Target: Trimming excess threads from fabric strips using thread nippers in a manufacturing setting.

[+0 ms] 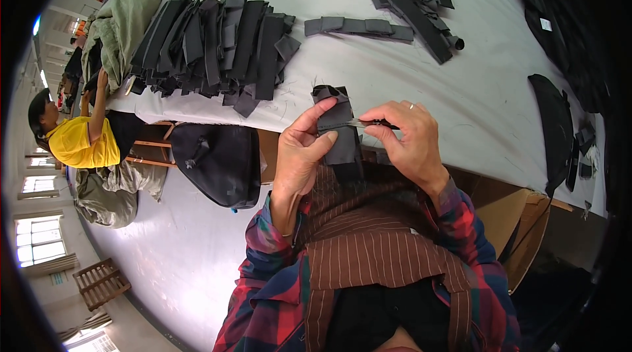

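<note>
My left hand [301, 151] pinches a folded dark grey fabric piece [339, 129] between thumb and fingers, held upright just off the near edge of the white table [421, 88]. My right hand [408, 138], with a ring on one finger, grips a small black-handled cutting tool [372, 123] whose metal tip touches the fabric piece's right side. Both forearms wear red and blue plaid sleeves over a brown striped apron.
A large heap of dark fabric strips [214, 42] lies at the table's left, smaller groups [411, 3] at the back. Black pieces [556, 128] lie at the right. A black bag [220, 164] hangs below the table. A person in yellow [79, 138] sits at left.
</note>
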The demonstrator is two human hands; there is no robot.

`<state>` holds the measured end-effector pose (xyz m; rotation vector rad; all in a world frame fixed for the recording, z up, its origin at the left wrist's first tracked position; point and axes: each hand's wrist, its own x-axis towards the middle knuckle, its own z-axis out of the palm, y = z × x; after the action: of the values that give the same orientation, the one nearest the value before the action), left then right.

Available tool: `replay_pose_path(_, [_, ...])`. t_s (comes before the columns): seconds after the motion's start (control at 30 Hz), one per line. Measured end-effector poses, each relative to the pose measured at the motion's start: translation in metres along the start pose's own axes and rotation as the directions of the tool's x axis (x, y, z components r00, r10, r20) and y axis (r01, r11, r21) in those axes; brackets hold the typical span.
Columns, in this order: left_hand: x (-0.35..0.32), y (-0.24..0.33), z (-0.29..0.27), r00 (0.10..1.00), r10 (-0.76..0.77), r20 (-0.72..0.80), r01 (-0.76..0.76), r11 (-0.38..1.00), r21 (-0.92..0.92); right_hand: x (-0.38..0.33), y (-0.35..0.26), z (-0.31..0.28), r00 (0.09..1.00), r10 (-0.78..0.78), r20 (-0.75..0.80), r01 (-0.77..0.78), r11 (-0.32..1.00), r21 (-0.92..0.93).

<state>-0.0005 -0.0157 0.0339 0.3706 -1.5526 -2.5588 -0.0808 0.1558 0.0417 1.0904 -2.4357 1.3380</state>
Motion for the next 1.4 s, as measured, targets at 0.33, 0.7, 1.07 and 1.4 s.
replay_pose_path(0.33, [-0.001,-0.006,0.002,0.999,0.032,0.041,-0.036,0.995,0.096,0.000,-0.006,0.013,1.000,-0.016,-0.019,0.017,0.996,0.090])
replay_pose_path(0.7, [-0.001,-0.007,0.005,0.998,0.024,0.053,-0.028,0.996,0.090,-0.001,-0.005,0.019,1.000,0.005,-0.015,-0.003,0.992,0.130])
replay_pose_path(1.07, [-0.003,-0.004,0.005,0.999,0.007,0.047,-0.013,0.991,0.134,-0.001,-0.005,0.017,0.989,0.075,-0.129,-0.052,0.983,0.176])
replay_pose_path(1.4, [-0.006,-0.005,0.013,0.997,0.074,0.036,-0.078,0.985,0.151,0.017,0.001,0.021,0.987,-0.029,-0.160,0.049,0.991,0.124])
